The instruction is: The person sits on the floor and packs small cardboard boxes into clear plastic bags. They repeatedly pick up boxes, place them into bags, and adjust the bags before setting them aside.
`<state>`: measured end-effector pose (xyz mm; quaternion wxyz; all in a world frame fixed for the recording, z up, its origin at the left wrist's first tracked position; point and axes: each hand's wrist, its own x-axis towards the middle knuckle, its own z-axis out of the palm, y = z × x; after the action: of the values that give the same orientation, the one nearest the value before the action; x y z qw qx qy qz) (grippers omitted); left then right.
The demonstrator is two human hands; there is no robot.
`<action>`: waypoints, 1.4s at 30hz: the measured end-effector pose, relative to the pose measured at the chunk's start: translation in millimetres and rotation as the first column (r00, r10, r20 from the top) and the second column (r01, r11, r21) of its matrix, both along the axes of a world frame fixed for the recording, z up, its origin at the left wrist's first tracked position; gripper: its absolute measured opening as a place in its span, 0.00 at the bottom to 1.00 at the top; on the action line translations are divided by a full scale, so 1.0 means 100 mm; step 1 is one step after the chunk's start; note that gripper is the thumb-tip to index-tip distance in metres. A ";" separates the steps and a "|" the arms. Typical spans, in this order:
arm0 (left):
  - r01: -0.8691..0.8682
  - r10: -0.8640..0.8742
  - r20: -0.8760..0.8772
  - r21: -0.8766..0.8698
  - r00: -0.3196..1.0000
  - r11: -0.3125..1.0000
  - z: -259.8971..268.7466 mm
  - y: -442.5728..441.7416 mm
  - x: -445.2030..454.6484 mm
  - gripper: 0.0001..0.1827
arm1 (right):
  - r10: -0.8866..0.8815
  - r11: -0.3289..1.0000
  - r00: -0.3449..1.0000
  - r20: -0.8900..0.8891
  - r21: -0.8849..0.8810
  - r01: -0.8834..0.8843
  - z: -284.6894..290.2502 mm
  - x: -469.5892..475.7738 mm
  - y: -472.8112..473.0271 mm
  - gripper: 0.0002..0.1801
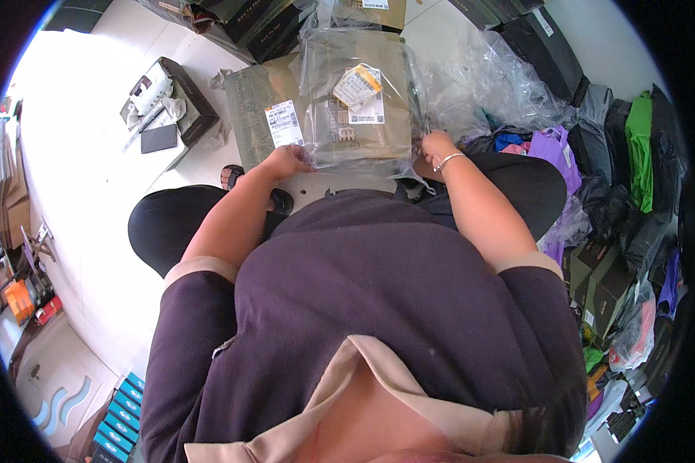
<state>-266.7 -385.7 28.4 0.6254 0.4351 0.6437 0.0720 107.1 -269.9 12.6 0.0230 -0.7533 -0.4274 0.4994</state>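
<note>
A brown cardboard box (382, 139) sits in front of me inside a clear plastic bag (360, 169). On its upper face are a white label (368, 117) and a crumpled yellow-edged label (356, 87), both bearing writing. My left hand (288, 162) pinches the bag at its near left corner. At the near right corner, my right hand (438, 149), with a bracelet on its wrist, grips the bag's edge; some of its fingertips are hidden. A second brown box (255, 116) with a white shipping label (285, 124) lies to the left, partly covered by the bagged one.
Loose clear plastic (492, 69) is heaped at the right, beside purple plastic bags (550, 150). Dark shoe boxes (255, 29) are stacked behind. An open box (200, 113) with papers stands at the left, near a dark phone-like slab (158, 139). Another labelled box (394, 14) lies beyond.
</note>
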 end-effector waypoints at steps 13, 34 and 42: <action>-0.547 0.661 0.444 -0.371 0.605 0.750 0.27 0.53 -0.23 0.22 | -0.499 0.828 0.735 -0.459 -0.004 0.560 0.47 -0.46 0.41 0.15; -0.781 0.801 0.546 -0.378 0.246 0.497 0.02 2.27 -0.16 0.23 | -0.322 0.855 0.676 -0.662 0.103 0.508 0.27 -0.96 1.64 0.17; -0.868 0.842 0.327 -0.111 0.428 0.484 -0.53 2.50 -0.18 0.14 | -0.380 0.825 0.512 -0.770 -0.032 0.564 0.02 -0.91 1.87 0.12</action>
<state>-284.6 -135.9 -24.8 0.5855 0.0523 0.6539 0.4763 16.4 -82.6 14.2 0.4168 -0.5586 -0.2088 0.6861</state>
